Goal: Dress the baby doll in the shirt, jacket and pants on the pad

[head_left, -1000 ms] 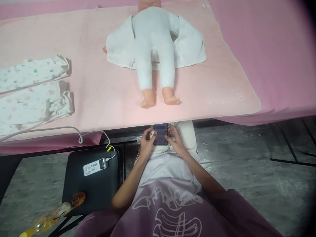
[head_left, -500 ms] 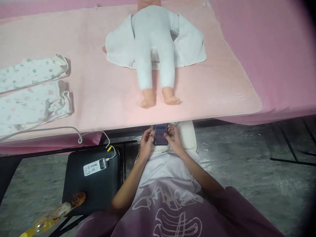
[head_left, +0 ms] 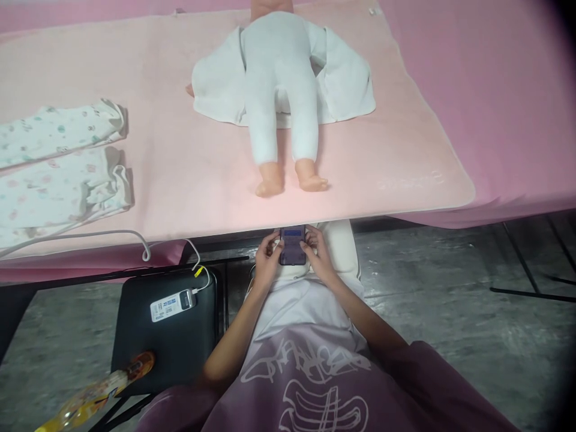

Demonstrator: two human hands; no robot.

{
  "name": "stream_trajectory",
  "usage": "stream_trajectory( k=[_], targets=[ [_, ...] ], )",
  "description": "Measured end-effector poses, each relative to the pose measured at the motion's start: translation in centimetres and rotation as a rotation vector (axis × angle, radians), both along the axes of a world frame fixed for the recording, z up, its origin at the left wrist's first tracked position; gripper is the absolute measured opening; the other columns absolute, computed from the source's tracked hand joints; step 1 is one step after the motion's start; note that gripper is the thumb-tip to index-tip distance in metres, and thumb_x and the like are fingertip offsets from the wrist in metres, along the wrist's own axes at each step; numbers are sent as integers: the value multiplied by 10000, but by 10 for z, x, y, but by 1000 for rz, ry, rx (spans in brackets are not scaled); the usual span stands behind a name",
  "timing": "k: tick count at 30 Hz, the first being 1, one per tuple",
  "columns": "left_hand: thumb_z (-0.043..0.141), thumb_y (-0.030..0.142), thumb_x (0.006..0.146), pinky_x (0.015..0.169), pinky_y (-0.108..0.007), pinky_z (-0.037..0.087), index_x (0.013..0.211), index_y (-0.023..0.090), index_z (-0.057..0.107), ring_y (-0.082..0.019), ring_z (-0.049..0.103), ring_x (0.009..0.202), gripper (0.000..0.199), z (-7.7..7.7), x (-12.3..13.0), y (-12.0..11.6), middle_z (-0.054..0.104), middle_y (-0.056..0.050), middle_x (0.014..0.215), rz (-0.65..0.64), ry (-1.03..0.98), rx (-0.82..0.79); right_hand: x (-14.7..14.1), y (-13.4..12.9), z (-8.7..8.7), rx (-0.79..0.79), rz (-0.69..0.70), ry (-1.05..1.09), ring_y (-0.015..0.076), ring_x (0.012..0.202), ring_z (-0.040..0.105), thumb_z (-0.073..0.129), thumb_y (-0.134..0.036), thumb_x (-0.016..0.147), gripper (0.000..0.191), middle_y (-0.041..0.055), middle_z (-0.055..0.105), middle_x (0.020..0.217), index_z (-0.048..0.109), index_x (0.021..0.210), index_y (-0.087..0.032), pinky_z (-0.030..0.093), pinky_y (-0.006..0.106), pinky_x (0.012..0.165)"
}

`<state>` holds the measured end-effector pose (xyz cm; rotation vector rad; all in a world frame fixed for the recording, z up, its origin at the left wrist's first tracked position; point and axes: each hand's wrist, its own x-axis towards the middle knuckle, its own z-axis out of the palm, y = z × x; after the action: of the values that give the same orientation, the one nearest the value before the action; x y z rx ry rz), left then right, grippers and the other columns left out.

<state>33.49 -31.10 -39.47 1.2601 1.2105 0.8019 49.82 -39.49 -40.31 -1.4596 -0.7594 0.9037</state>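
Phone (head_left: 293, 247) is gripped by both hands, upright in view, screen facing the camera. Left side is grasped by left hand (head_left: 267, 257), right side by right hand (head_left: 320, 257); fingers are curled around the sides, thumbs are placed at the screen's side edges. Phone is centred between the hands, above the lap, just beside the near edge of the mat (head_left: 180, 180); its top end is seen right at that edge. Screen text can't be read.

Beyond the phone, doll (head_left: 281, 66) is laid on the mat, feet toward the hands, dressed in white; white jacket (head_left: 348, 81) is spread beneath and to both sides. Head is cut off by the frame. Two printed garments (head_left: 58, 135) are laid side by side at left. Pink cloth (head_left: 486, 108) is covered partly by the mat.

Lower left: white device (head_left: 173, 305) is set on black stool (head_left: 166, 348), plugged into cable (head_left: 121, 233), which is draped off the mat. Bottle (head_left: 96, 393), yellow-capped, is seen tilted by the stool.
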Motion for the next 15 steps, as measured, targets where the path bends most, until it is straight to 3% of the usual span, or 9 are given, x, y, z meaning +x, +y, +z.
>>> stream_trajectory(
  k=[3,8,15],
  targets=[
    [854,614,929,1023,-377,580,1297,219,824,-260,740,1101,540,2,0,-1,812,-119,1325,-3,11,6,2,-1,0,-2,11,13,243,1071,618,689,-479,1052,543,59,600,1131,544,1532,-271,577,393,982],
    [829,654,949,1112,-390,547,1344,242,808,-279,708,1248,570,4,-6,-2,768,-117,1430,-62,-12,5,4,-5,-2,3,49,11,235,1043,612,711,-490,1045,614,58,585,1164,506,1583,-275,560,401,988],
    [858,598,949,1206,-442,512,1471,274,738,-305,649,1383,627,-6,-16,-6,695,-131,1512,-150,-10,43,1,-9,-5,9,80,-24,246,1081,609,852,-483,952,830,82,595,1300,442,1648,-295,554,411,979]
  ],
)
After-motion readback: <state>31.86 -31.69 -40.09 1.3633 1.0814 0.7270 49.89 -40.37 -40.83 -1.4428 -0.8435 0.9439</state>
